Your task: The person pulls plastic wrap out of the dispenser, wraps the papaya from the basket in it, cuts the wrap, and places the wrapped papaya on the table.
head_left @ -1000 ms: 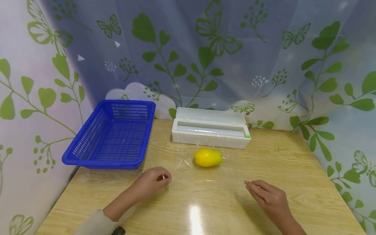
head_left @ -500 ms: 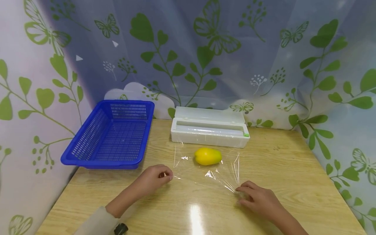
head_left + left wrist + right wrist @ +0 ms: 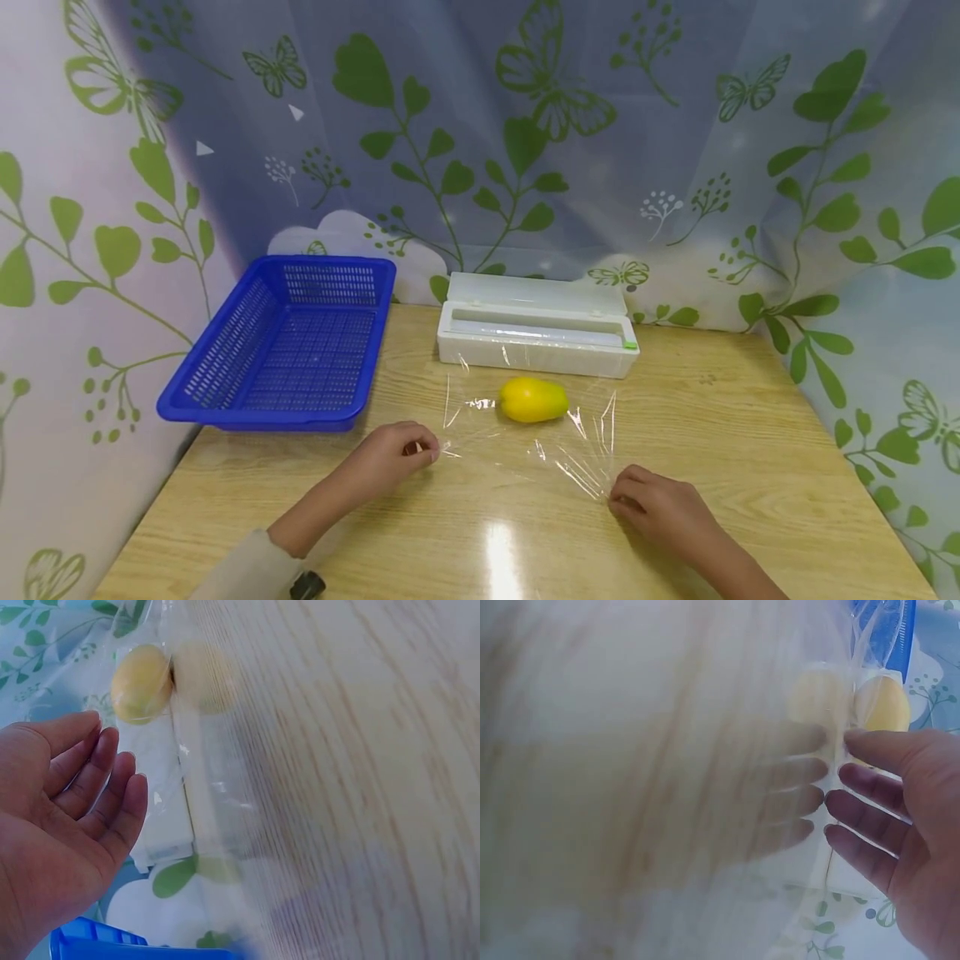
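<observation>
A sheet of clear cling film [image 3: 517, 450] lies spread over the table in the head view, creased toward its near right corner. On it rests a yellow fruit [image 3: 533, 399] with a greenish end, papaya-like, lying on its side. At the film's near left corner, my left hand [image 3: 393, 457] pinches the edge between thumb and forefinger. My right hand [image 3: 660, 504] pinches the near right corner, where creases fan out. Both wrist views show a hand [image 3: 82, 787] with its other fingers loosely bent, and the fruit [image 3: 883, 705] beyond.
Behind the fruit stands a white cling film dispenser [image 3: 536, 354], lid raised, roll inside, a green piece at its right end. An uncovered blue plastic basket [image 3: 360, 367] sits at the left. A patterned curtain [image 3: 480, 167] hangs behind the wooden table [image 3: 420, 542].
My right hand has shifted slightly left and nearer, its fingers parting and then closing on the film's corner. Creases have appeared there. My left hand has stayed nearly still.
</observation>
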Demonstrator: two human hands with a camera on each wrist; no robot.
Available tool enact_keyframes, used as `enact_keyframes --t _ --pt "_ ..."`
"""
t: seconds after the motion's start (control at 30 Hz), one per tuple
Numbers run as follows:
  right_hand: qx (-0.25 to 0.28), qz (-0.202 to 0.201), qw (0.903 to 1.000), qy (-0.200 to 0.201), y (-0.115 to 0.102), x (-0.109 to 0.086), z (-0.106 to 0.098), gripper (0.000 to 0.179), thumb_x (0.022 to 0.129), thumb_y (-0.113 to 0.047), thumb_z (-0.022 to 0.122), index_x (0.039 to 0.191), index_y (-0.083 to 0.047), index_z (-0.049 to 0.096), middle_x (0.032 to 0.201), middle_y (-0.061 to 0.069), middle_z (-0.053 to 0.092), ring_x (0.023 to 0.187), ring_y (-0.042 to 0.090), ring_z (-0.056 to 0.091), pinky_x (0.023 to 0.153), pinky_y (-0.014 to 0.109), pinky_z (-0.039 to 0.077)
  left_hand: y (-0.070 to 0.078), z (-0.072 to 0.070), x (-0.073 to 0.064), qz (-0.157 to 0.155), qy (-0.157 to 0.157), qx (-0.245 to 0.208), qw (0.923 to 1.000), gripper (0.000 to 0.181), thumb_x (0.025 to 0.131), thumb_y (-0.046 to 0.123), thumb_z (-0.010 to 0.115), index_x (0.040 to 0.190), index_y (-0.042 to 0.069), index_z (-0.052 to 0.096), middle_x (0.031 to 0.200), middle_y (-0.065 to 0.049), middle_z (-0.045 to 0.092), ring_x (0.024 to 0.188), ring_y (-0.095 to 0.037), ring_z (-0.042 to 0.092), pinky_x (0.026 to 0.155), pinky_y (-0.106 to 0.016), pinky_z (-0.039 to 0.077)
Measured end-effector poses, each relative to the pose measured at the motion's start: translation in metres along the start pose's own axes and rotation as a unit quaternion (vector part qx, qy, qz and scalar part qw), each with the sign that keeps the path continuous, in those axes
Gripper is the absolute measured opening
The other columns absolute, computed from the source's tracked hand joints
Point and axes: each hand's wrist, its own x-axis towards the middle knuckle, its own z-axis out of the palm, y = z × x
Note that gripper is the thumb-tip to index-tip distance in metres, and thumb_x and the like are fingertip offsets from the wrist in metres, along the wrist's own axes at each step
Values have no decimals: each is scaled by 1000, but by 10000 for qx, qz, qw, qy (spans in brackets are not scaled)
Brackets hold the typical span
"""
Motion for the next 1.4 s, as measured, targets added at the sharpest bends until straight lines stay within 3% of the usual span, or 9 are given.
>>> enact_keyframes --t 0.3,0.43,0.67,0.83,0.97,1.1,1.27,1.4 --pt "521 938 9936 359 -5 3 -15 12 89 -18 78 90 -25 69 85 -22 59 63 -12 42 49 16 36 -2 -1 1 -68 49 -185 9998 7 97 19 67 95 16 73 84 8 62 80 -13 55 65 -25 50" --pt "566 1131 9909 449 -4 11 -22 8 92 -15 73 94 -21 68 83 -18 57 59 -10 41 45 17 34 -3 -1 5 -158 174 -447 9987 9 98 22 67 98 16 73 89 7 64 83 -14 56 67 -26 51" --pt "445 1416 9879 454 4 39 -35 5 94 -15 71 97 -17 67 92 -7 63 60 -3 47 42 20 36 -1 -1 25 -290 761 -924 9924 3 97 19 68 96 20 72 93 5 68 88 -15 59 79 -30 52" --pt "485 1743 9827 403 17 59 -37 8 98 -18 66 103 -13 69 98 1 67 68 7 58 46 23 40 -2 -2 44 -429 1114 -1097 9868 6 97 22 68 98 18 73 96 3 71 93 -17 61 79 -32 52" --pt "678 2047 9761 268 26 76 -37 18 101 -23 61 110 -10 70 83 -1 69 63 10 59 49 27 42 -6 -2 60 -519 1305 -1437 9796 10 97 22 67 100 15 73 98 1 71 95 -17 61 80 -31 51" --pt "1049 2310 9671 183 34 91 -35 26 103 -27 56 114 -7 69 71 1 69 53 12 54 46 30 39 -9 -2 75 -536 1479 -2050 9660 13 97 17 66 102 7 73 99 -6 71 92 -16 61 80 -30 53" --pt "1333 2628 9552 282 43 103 -30 30 105 -32 54 117 -8 67 89 10 73 59 14 58 48 32 42 -11 -2 93 -610 1533 -2532 9532 18 97 19 67 105 3 72 103 -19 71 85 -17 63 80 -35 56" --pt "1475 2750 9492 398 51 111 -24 32 105 -33 53 119 -8 66 103 11 71 65 15 60 50 33 44 -12 0 107 -676 1608 -2680 9475 18 98 16 65 105 1 71 103 -18 72 81 -16 63 76 -37 57"
